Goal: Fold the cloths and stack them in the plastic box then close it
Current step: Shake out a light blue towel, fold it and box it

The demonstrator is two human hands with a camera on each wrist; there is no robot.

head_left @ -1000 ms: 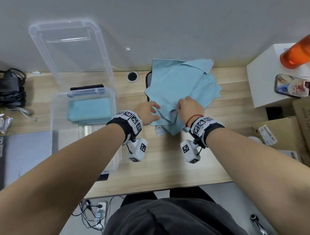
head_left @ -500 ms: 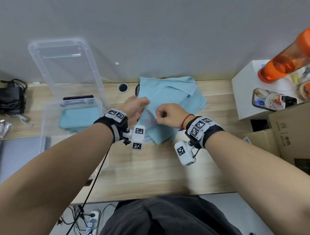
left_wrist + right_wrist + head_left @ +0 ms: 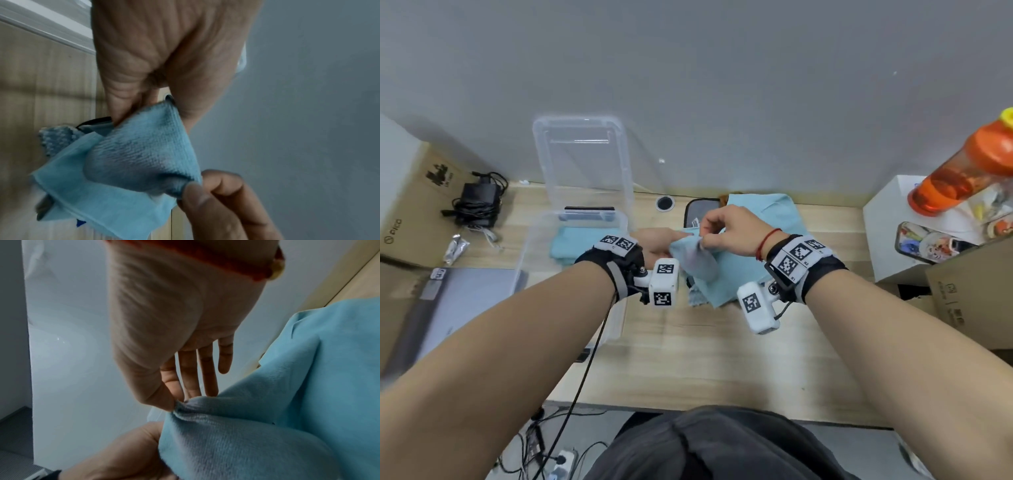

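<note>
Picking up the next cloth. Both hands are up over the middle of the tabletop (image 3: 722, 356), sharing one light blue cloth (image 3: 700, 260) lifted off the pile of cloths (image 3: 760, 219) at the far centre.

Left hand (image 3: 657, 245): thumb and fingers pinch one corner of the cloth; the left wrist view shows the fabric bunched into the pinch.

Right hand (image 3: 726, 229): thumb and forefinger pinch a neighbouring bit of edge, the other fingers (image 3: 207, 369) straight and spread clear. Hold is closed on the cloth, light, fingertip only.

Plastic box (image 3: 534, 240) sits left of the hands, open, with folded cloths (image 3: 566, 245) already stacked inside. Its lid (image 3: 582, 154) leans upright against the wall behind it.

My reading of the step: find two adjacent corners, then spread the cloth flat. The pinches are very close together now, so I would slide the right hand along the hem until it meets the true corner, keeping the edge taut between the hands. Lift enough that the hanging part leaves the pile, or a second cloth may drag along. Then lay it on the bare near tabletop and fold to the footprint of the stack in the box

Risk: the fingertip pinch slipping on soft pile fabric
</note>
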